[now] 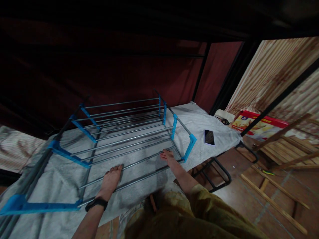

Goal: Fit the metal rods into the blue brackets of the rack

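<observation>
A rack [129, 142] of grey metal tubes joined by blue plastic side pieces lies on a bed or cot with a light grey cover. It looks like a shoe rack. My left hand [112, 179], with a dark band on its wrist, reaches over the front tube and curls its fingers onto the tube behind it. Farther right, my right hand [167, 156] has its fingers bent around that same inner tube, close to the right blue side piece [190, 148]. At the near left, another blue piece [41, 206] joins the tube ends.
A phone [209, 137] lies on the grey cover [189, 113] right of the rack. Black bed-frame posts [231, 73] rise behind. On the floor side are a red and yellow box [260, 124], a wooden chair [291, 149] and a wooden frame [274, 199].
</observation>
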### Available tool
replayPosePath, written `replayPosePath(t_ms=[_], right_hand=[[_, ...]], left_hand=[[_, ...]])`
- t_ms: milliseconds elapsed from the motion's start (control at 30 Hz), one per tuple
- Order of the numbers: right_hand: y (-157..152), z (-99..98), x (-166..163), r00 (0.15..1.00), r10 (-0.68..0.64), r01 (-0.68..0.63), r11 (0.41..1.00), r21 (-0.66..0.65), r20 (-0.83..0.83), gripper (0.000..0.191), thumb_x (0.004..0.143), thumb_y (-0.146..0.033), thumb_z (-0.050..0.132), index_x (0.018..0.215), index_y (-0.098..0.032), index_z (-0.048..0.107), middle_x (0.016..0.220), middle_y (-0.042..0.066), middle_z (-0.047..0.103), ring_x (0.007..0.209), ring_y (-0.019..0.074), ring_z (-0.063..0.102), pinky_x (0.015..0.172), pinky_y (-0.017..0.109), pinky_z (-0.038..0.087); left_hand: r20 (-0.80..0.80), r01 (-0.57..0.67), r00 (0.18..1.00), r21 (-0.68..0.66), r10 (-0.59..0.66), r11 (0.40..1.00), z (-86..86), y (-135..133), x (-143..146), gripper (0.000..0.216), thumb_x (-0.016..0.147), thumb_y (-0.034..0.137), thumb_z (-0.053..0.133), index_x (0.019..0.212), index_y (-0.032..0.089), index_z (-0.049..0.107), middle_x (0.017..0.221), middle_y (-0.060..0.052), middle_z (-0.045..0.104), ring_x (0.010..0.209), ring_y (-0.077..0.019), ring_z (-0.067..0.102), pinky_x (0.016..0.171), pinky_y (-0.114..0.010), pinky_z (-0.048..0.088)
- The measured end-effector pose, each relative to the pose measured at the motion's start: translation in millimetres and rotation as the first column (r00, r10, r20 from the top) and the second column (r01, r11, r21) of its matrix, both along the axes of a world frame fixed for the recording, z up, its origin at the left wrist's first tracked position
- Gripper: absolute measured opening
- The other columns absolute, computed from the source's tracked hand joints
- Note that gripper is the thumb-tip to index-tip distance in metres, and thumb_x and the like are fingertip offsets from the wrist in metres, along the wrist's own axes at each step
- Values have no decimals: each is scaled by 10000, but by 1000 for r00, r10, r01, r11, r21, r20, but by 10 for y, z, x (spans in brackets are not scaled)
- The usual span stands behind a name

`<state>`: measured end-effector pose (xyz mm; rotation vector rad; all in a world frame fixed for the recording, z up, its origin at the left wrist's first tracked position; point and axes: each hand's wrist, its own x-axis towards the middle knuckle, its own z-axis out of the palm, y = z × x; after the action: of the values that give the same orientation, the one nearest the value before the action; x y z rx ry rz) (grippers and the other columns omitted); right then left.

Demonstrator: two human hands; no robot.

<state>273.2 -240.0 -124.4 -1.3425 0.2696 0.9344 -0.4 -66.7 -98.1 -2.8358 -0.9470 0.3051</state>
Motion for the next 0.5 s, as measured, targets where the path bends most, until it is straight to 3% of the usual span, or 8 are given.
replayPosePath(t_ms=[267,500], right_hand=[[66,-88,37,1000,10,-11,999,-36,-21,367,927,-421,617,1209,-188,607,1191,79,648,990,187,647,835,400,588],[0,-172,28,1000,-19,19,1000,1,12,263,937,-397,604,1068,-171,630,970,29,672,817,136,647,739,321,572]], left_hand=[[-4,-69,998,-8,69,998,38,-25,39,481,902,-9,353,1297,125,592,1248,-212,678,1125,-251,680,954,-381,509],[56,-114,992,-60,117,992,27,-36,-29,491,883,5,403,1311,154,591,1270,-188,681,1155,-241,674,1006,-383,490]])
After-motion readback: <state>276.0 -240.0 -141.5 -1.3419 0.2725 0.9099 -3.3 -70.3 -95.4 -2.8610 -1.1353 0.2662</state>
